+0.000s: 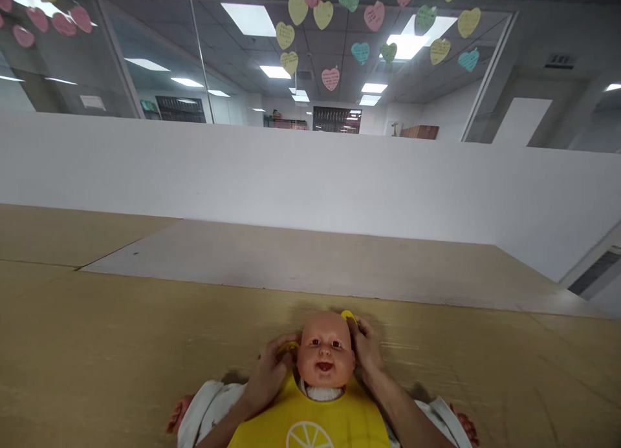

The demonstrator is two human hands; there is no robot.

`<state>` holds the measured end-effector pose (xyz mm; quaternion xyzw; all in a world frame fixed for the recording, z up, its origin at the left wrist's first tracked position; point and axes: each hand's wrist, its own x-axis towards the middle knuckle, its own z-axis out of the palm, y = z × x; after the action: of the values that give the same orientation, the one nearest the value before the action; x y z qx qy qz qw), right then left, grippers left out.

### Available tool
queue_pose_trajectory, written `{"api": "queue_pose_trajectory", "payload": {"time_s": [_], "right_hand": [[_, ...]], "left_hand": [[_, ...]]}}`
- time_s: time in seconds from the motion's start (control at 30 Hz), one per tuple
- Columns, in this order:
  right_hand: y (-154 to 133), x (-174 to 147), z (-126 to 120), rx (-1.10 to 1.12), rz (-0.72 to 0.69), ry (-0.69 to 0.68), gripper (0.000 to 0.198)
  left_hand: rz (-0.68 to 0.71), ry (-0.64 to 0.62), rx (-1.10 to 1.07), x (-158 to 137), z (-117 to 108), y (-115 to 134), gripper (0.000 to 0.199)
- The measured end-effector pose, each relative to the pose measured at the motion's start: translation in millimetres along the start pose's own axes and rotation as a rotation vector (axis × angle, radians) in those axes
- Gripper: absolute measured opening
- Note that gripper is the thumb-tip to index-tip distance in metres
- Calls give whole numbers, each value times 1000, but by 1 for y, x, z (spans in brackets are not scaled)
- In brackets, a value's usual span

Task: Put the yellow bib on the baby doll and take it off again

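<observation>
A baby doll (326,354) lies face up on the wooden surface, its head away from me. Over its chest is a yellow bib (310,412) printed with a white citrus slice, and white clothing covers its arms. My left hand (269,373) is closed on one yellow strap end of the bib, beside the doll's head. On the other side, my right hand (367,350) pinches the second yellow strap end, which sticks up near the top of the head. The fastening parts behind the doll's neck are hidden.
The tan wooden surface (121,331) extends around the doll, with a greyer panel (310,254) beyond it. A low white wall (291,176) stands at the back, topped by glass carrying heart-shaped notes (374,16).
</observation>
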<state>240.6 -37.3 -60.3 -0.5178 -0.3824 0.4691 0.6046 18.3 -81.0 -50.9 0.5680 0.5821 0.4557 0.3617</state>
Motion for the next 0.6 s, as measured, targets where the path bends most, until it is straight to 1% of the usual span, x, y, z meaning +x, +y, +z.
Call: {"api": "queue_pose_trajectory", "payload": {"time_s": [0.03,0.1,0.23,0.3,0.4,0.5,0.57,0.6], "right_hand": [[-1,0,0,24,5,16,53],[-4,0,1,15,-30,44,53],[-14,0,1,-94,-144,84,59],[-19,0,1,-121,-183,111,61],[-27,-1,2,-148,-256,123,57],[-47,-8,0,-192,-343,73,51],[-68,-19,-2,-216,-375,-27,47],[-81,-26,-3,-221,-379,-108,45]], "left_hand": [[-9,26,-10,0,0,3,32],[-2,36,-57,-2,-2,10,28],[32,27,-139,-4,-6,27,25],[56,44,-158,-3,-11,34,24],[121,17,-206,-1,-21,45,23],[228,-41,-262,-1,-31,61,22],[326,-89,-233,-6,-36,75,22],[380,-126,-194,-11,-37,83,23]]}}
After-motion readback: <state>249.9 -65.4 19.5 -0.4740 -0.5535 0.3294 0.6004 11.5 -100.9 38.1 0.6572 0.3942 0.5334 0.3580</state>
